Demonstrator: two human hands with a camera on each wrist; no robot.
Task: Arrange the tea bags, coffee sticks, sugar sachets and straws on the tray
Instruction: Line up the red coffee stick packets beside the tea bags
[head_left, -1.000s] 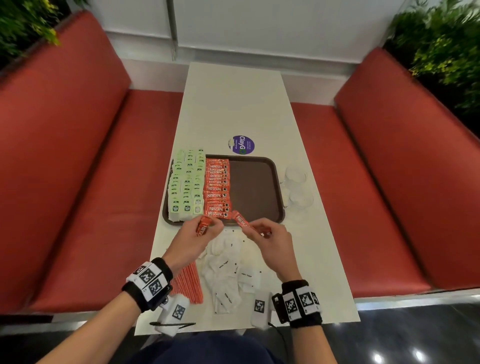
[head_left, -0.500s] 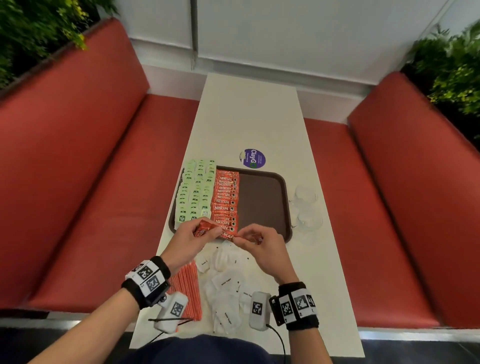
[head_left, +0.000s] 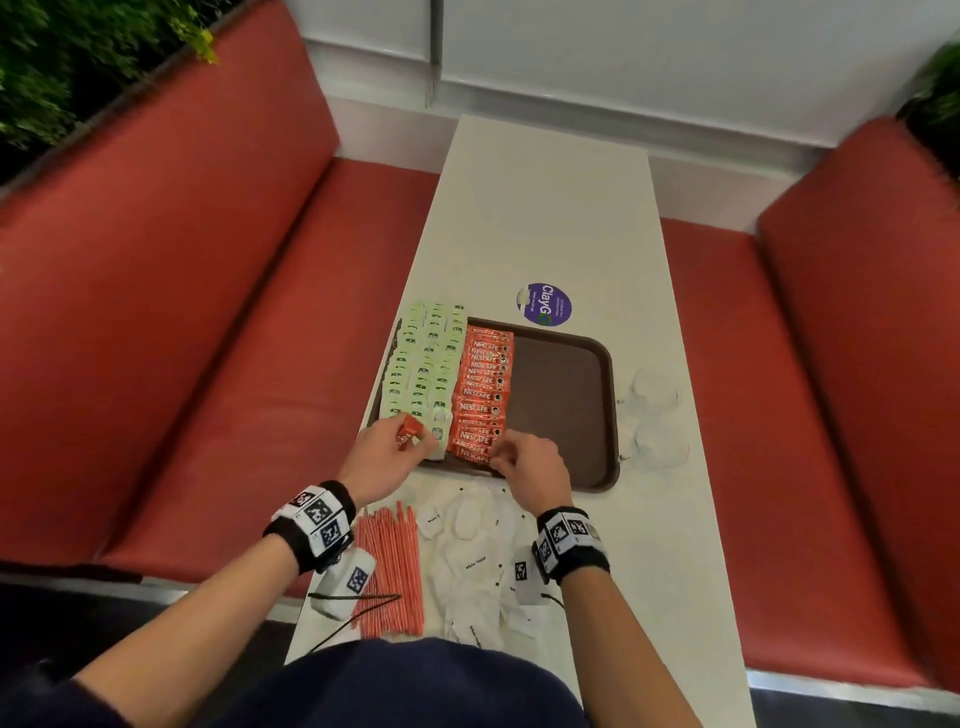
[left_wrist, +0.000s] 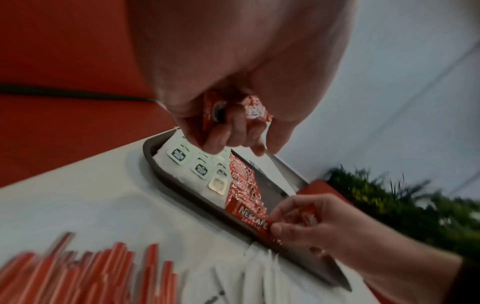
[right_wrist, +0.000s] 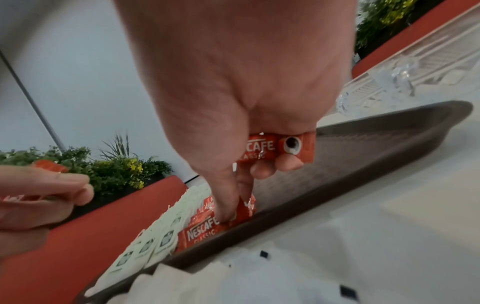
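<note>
While my right hand (head_left: 530, 462) is pressing its thumb and forefinger down on the nearest Nescafé stick (right_wrist: 205, 228) at the near end of the row of coffee sticks (head_left: 480, 389), my other fingers are curling around a second Nescafé stick (right_wrist: 280, 147) against the palm; only the right wrist view is showing that spare one, since the head view is hiding it under my knuckles. The pressed stick is lying flat with its long axis across the brown tray (head_left: 566, 405), left to right, like the row behind it.

My left hand (head_left: 387, 457) is hovering over the near left corner of the tray, fingers curled around a small bunch of red coffee sticks (left_wrist: 233, 111). The left wrist view is showing them poking out between my fingers, ends towards the camera, while the head view is giving only one red tip.

Green tea bags (head_left: 426, 364) are filling the tray's left part in columns running away from me, touching the coffee row. The tray's right half is showing bare brown.

Nearer to me on the white table (head_left: 545, 208), red striped straws (head_left: 392, 571) are lying lengthwise beside white sugar sachets (head_left: 475, 566). Two clear glasses (head_left: 655, 415) are standing just right of the tray, and a purple ClayGo sticker (head_left: 544, 304) is sitting just beyond it.
</note>
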